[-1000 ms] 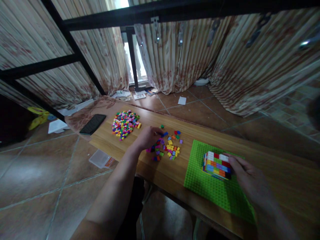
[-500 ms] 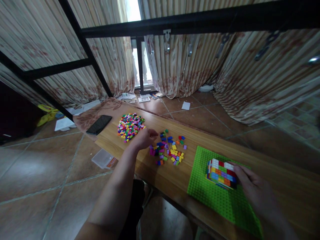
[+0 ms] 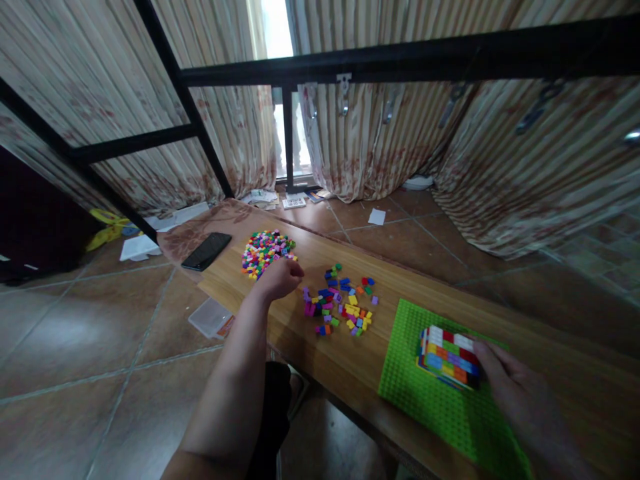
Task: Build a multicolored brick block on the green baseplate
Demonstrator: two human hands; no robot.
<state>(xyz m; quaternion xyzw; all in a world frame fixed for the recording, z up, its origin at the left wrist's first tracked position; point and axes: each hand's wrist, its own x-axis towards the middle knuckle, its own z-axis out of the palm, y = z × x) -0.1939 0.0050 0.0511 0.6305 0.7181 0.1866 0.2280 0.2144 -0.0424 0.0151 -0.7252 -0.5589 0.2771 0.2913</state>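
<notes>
My left hand (image 3: 283,278) hovers over the wooden bench at the right edge of a dense pile of small toy bricks (image 3: 265,250). Its fingers are curled together, and whatever may be between them is hidden. To its right lies a looser scatter of toy bricks (image 3: 352,301) in yellow, blue, purple and other colours. On a green baseplate (image 3: 415,393) stands a multicoloured toy-brick block (image 3: 447,357), its top rows white, red, orange and blue. My right hand (image 3: 510,380) grips this block at its right side, thumb on the near edge; the other fingers are partly hidden behind it.
A black phone (image 3: 207,251) lies on the cloth at the bench's far left end. Below, on the tiled floor, is a clear plastic box (image 3: 210,318). A black metal frame (image 3: 360,59) with hanging hooks crosses ahead, before striped curtains (image 3: 360,147).
My left hand has shifted left, from beside the loose bricks toward the dense pile. My right hand stays at the brick block. The whole view has shifted slightly.
</notes>
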